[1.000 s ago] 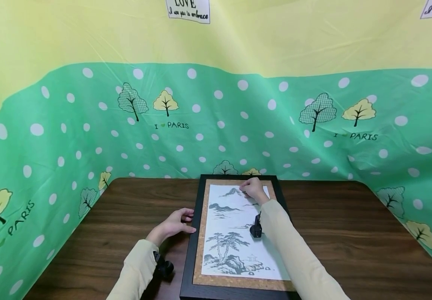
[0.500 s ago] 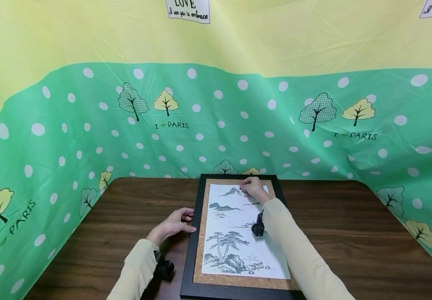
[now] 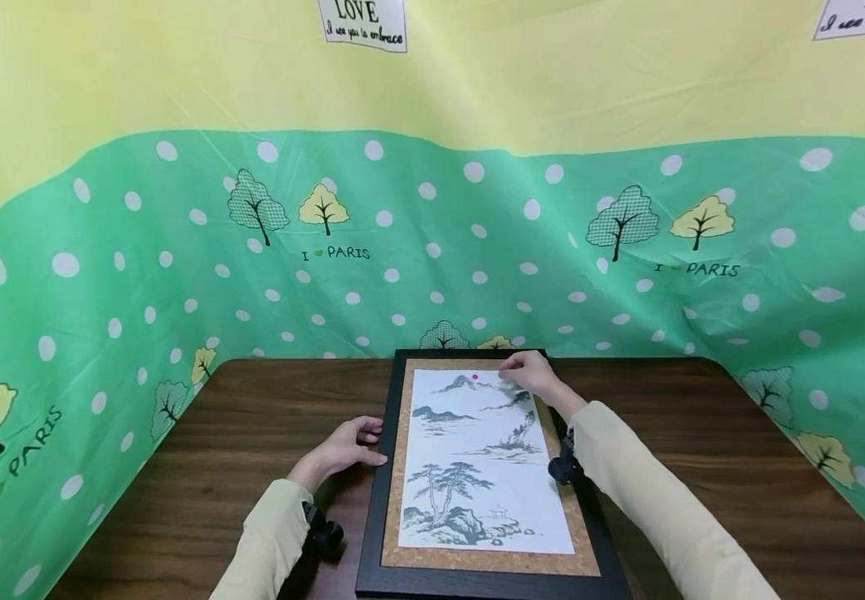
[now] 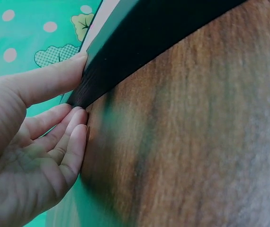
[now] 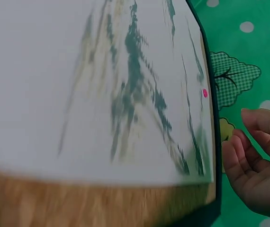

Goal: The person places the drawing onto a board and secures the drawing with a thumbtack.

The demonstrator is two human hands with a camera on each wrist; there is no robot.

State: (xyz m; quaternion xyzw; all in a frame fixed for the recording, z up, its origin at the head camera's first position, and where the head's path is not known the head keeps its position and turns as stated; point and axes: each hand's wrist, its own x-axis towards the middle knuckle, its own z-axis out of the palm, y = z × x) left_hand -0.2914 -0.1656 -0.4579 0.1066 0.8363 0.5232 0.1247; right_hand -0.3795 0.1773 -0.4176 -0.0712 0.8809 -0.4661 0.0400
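Note:
A sheet of paper [image 3: 432,450] printed with an ink landscape lies on a cork board [image 3: 477,562] inside a black picture frame [image 3: 377,508]. One pink push pin [image 3: 475,377] shows near the middle of the paper's top edge. My left hand [image 3: 341,447] holds the frame's left side, thumb at its upper edge and fingertips along the outer side in the left wrist view. Over the paper's top right corner hovers my right hand [image 3: 533,375]. In the right wrist view its fingers [image 5: 237,161] are loosely bent, thumb and forefinger apart, and nothing shows between them.
The frame lies on a dark brown wooden table [image 3: 267,400], close to its far edge. Behind and at both sides hangs a green and yellow curtain [image 3: 215,242] with white dots and trees. A black wrist camera [image 3: 563,467] sits over the frame's right side.
My right hand has moved off the paper's top middle to the right, uncovering the pink push pin. My left hand keeps its place on the frame. The head view has turned slightly right.

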